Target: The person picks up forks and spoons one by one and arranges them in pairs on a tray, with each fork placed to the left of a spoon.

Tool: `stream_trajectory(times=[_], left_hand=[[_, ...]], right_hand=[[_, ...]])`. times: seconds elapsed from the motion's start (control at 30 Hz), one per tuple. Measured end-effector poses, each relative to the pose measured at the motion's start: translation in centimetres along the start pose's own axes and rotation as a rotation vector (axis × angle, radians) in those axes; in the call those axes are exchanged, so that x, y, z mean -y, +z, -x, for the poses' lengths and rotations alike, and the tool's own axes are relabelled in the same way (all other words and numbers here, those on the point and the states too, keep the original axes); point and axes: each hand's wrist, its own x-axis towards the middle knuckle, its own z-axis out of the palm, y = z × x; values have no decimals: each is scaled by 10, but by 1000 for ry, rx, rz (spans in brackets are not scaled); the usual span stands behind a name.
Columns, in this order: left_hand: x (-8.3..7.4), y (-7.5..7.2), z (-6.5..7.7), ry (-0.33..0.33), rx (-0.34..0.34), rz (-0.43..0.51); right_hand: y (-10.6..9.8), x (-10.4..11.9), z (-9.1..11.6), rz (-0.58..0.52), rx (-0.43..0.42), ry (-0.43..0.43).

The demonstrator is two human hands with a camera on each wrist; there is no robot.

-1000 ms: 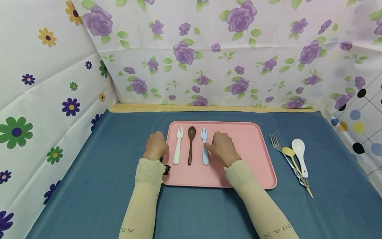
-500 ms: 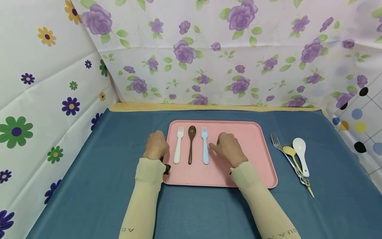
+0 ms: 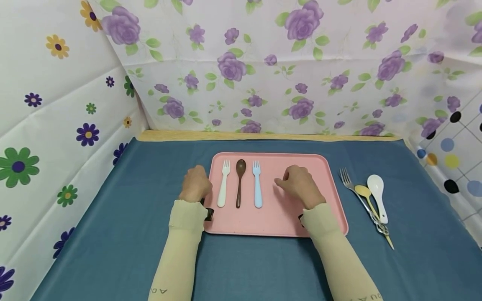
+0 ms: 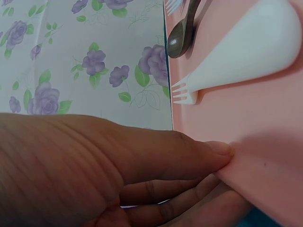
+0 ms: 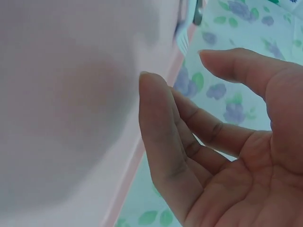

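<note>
A pink tray (image 3: 241, 225) lies on the table. On its left half stand in a row a white fork (image 3: 222, 192), a dark brown spoon (image 3: 241, 168) and a light blue fork (image 3: 257, 188). My left hand (image 3: 196, 184) pinches the tray's left edge; in the left wrist view the thumb (image 4: 208, 153) presses the rim from above, with fingers beneath. Over the tray, to the right of the blue fork, hovers my right hand (image 3: 299, 186). Nothing lies between its loosely bent fingers and parted thumb in the right wrist view.
Right of the tray, a metal fork (image 3: 346, 179), a yellow spoon (image 3: 363, 191) and a white spoon (image 3: 376, 188) lie close together, their handles crossing. Blue cloth (image 3: 113, 234) covers the table. Flowered sheets (image 3: 271, 96) rise behind and at the sides.
My right hand has let go of the blue fork's area and moved right, leaving the fork on the tray. The left hand stays at the tray's edge.
</note>
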Motion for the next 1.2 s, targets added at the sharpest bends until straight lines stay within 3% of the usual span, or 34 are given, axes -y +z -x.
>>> stream_trajectory(times=[0.43, 1.2], left_hand=[[2, -1, 0, 29, -14, -7], [1, -1, 1, 31, -3, 2]], right_hand=[[-30, -24, 3, -4, 22, 22], [-37, -43, 5, -6, 5, 53]])
